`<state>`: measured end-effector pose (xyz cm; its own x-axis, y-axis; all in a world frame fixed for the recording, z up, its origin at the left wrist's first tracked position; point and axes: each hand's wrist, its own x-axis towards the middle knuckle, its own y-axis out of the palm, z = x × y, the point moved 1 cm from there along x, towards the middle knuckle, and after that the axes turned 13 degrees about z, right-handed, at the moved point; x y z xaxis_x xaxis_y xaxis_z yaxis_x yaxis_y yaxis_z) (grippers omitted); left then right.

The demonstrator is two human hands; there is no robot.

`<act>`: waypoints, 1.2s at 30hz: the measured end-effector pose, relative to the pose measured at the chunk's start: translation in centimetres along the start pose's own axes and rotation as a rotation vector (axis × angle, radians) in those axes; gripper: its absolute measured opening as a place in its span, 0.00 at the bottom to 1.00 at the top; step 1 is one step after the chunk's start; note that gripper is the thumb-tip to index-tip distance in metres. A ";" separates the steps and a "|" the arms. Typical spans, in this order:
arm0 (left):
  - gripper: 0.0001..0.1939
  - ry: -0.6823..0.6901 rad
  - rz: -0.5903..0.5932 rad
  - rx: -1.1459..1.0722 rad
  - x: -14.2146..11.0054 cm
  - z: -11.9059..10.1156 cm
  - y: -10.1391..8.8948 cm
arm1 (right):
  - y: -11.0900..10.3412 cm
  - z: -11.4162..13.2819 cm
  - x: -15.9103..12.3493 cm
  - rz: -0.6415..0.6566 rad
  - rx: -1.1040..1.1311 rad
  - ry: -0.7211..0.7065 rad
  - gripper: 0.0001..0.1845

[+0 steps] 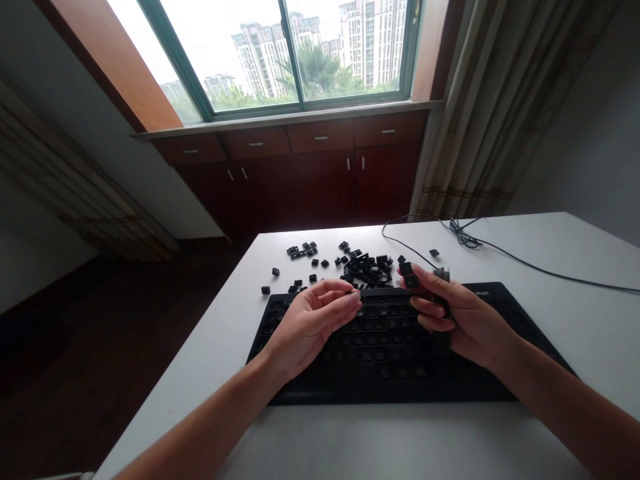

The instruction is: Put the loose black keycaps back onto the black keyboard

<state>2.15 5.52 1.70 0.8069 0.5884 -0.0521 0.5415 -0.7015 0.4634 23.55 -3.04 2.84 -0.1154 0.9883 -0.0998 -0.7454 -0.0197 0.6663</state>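
the left hand [313, 323] hovers over the left-middle part of a wide black plastic keyboard [350, 390], thumb and forefinger tips pinched together; whether something small sits between them i cannot tell. the right hand [467, 317], above the keyboard's right part, grasps small square black keycaps [410, 280] between thumb and forefinger, while its other fingers curl round a dark object [442, 274], paler at its top end, too dim to make out. the keyboard lies flat on a smooth white table [200, 333]. just beyond its far edge sits a loose heap of black plastic keycaps [370, 268], with single ones scattered to the left. a thin black cable [540, 260], partly bundled, runs across the table's far right.
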 end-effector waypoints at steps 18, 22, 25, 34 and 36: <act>0.19 -0.099 0.046 0.170 -0.3 0.0 0.4 | 0.0 0.1 0.1 0.004 -0.032 0.016 0.15; 0.16 -0.060 0.031 0.258 -0.5 -1.0 0.1 | 0.0 0.1 0.0 -0.003 -0.029 0.001 0.15; 0.14 0.058 -0.037 0.288 -0.5 -2.4 -0.9 | -0.1 0.1 -0.1 0.000 -0.046 0.005 0.14; 0.14 0.208 -0.251 0.947 0.2 -3.4 -4.5 | 0.0 0.0 -0.2 -0.034 -0.096 0.023 0.14; 0.15 0.205 -0.245 1.095 0.1 -3.0 -4.7 | 0.1 0.0 -0.3 -0.025 -0.134 0.031 0.14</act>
<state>-0.99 10.11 2.22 0.6520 0.7417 0.1575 0.6754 -0.4737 -0.5651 23.52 -3.33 2.92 -0.1145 0.9837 -0.1388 -0.8291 -0.0177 0.5588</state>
